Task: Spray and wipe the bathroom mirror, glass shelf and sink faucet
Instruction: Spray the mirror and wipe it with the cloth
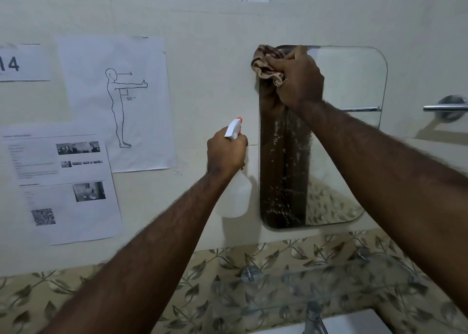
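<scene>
A rounded wall mirror (349, 85) hangs right of centre, with spray droplets on its lower left part. My right hand (298, 77) presses a bunched brown cloth (266, 62) against the mirror's top left corner. My left hand (225, 153) holds a white spray bottle (236, 194) with a white and red trigger head just left of the mirror, nozzle pointing up and right. Below the mirror is a glass shelf (329, 283) on metal mounts. The chrome faucet (312, 318) stands at the bottom edge above the white sink (359, 323).
Printed paper sheets (114, 100) are taped to the wall on the left. A chrome towel bar (445, 107) is fixed to the wall right of the mirror. Leaf-patterned tiles (228, 270) cover the wall under the mirror.
</scene>
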